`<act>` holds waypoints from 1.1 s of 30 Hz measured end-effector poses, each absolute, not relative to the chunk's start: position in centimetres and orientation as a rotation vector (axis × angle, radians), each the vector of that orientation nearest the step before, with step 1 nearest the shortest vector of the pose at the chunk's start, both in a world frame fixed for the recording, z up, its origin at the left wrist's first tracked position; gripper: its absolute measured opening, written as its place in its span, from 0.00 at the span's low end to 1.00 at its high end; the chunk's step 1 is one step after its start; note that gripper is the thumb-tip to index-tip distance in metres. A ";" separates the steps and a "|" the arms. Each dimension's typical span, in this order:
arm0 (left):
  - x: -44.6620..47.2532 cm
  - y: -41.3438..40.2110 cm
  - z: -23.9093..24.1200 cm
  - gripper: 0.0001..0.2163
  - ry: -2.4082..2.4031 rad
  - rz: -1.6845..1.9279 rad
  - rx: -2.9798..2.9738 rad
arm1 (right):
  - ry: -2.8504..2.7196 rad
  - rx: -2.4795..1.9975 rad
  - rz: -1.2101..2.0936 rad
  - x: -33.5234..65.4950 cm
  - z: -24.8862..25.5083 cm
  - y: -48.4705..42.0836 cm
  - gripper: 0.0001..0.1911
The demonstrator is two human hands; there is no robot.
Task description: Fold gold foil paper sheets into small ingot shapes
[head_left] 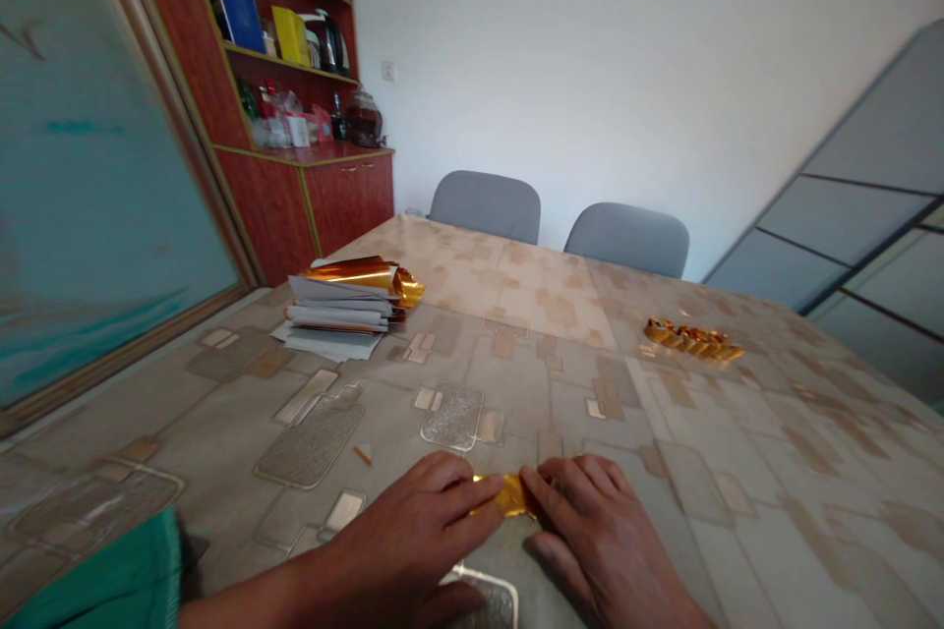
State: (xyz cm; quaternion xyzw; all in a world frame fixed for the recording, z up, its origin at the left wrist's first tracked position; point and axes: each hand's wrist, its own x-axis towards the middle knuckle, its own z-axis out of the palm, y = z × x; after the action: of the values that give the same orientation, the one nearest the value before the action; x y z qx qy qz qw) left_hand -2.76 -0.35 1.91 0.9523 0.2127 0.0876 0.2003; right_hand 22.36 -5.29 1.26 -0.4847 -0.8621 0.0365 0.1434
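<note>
A small piece of gold foil paper (510,495) lies on the patterned table (516,383) near its front edge. My left hand (413,536) presses its fingertips onto the foil's left end, fingers drawn together. My right hand (594,531) pinches the foil's right end against the table. Both hands meet at the foil and cover most of it.
A stack of white and gold foil sheets (346,305) sits at the left of the table. A row of folded gold pieces (693,338) lies at the far right. Two grey chairs (626,238) stand behind the table, a wooden cabinet (295,118) at the back left.
</note>
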 end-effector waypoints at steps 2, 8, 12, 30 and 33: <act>-2.9 -0.2 2.2 0.27 0.582 0.214 2.651 | -2.539 -1.360 0.191 22.0 1.7 -5.5 0.20; -3.3 0.3 2.6 0.33 0.521 0.205 2.676 | -2.722 -1.305 0.284 22.2 2.5 -5.7 0.22; -3.8 0.8 2.8 0.38 0.487 0.134 2.677 | -2.700 -1.320 0.328 23.5 2.2 -5.7 0.20; -1.8 1.5 1.2 0.02 0.984 0.420 2.516 | -2.249 -1.544 0.578 20.6 1.6 -1.6 0.05; -0.7 1.6 1.5 0.08 1.116 0.363 2.453 | -2.218 -1.533 0.587 20.1 1.3 -0.6 0.08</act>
State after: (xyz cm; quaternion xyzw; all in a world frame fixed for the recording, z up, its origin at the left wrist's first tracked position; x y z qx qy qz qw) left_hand -0.67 1.59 1.47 0.8820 0.4012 0.1307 0.2097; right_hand 20.14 -0.65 1.30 -0.5455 -0.7891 0.2087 0.1901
